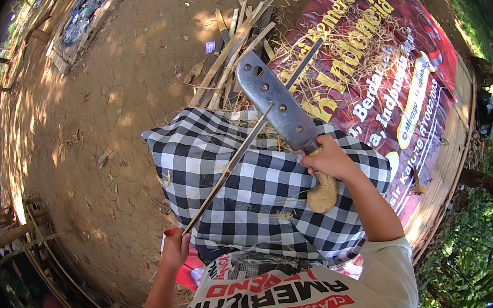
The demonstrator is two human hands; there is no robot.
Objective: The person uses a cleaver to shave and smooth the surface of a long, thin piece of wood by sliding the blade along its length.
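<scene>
My right hand (328,158) is closed round the wooden handle (323,194) of a cleaver, whose broad grey blade (277,99) has several round holes. A long, thin strip of wood or bamboo (224,174) runs from my left hand (175,250) up and to the right. The blade lies across the strip and hides a short part of it; the strip's dark far end shows beyond. My left fingers grip the near end, with a small red and white piece (172,232) at them. Beneath both lies a black-and-white checked cloth (244,190) over my lap.
A pile of split strips (238,49) lies on the bare earth (111,126) beyond the cloth. To the right, a dark red printed banner (362,51) with scattered shavings covers a bamboo-edged platform (442,187). Bent bamboo pieces (53,258) stand at the left.
</scene>
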